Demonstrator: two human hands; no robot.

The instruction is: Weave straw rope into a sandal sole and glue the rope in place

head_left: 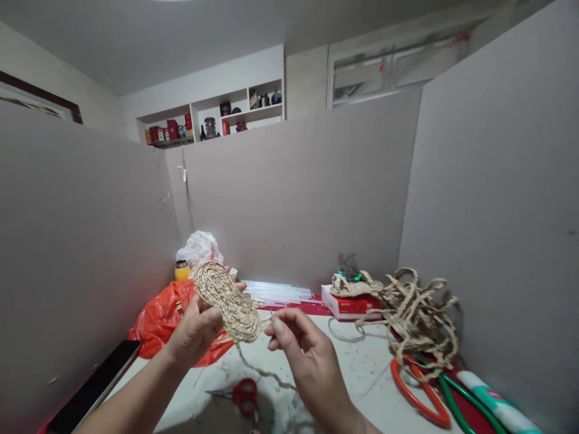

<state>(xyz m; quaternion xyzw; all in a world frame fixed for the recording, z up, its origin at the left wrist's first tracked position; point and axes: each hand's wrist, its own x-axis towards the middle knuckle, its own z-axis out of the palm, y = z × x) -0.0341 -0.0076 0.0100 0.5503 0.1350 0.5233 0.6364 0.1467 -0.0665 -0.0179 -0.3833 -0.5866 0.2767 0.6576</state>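
Observation:
An oval coiled piece of braided straw (226,301) is held up above the table, tilted. My left hand (196,328) grips it by its left side, thumb in front and fingers behind. From its lower edge a braided strand (262,372) hangs down and runs right, passing behind my right wrist. My right hand (303,349) is at the right of the oval, thumb and forefinger pinched on a thin pale straw strip (266,323) that reaches the oval's edge. Red-handled scissors (244,396) lie on the table below.
On the left are a red plastic bag (158,313), a black flat object (97,389) and a yellow jar (182,270). Clear sticks (280,293) lie at the back. At right are a red-and-white box (353,307), a braid heap (416,313), orange-handled (416,398) and green-handled tools (465,407).

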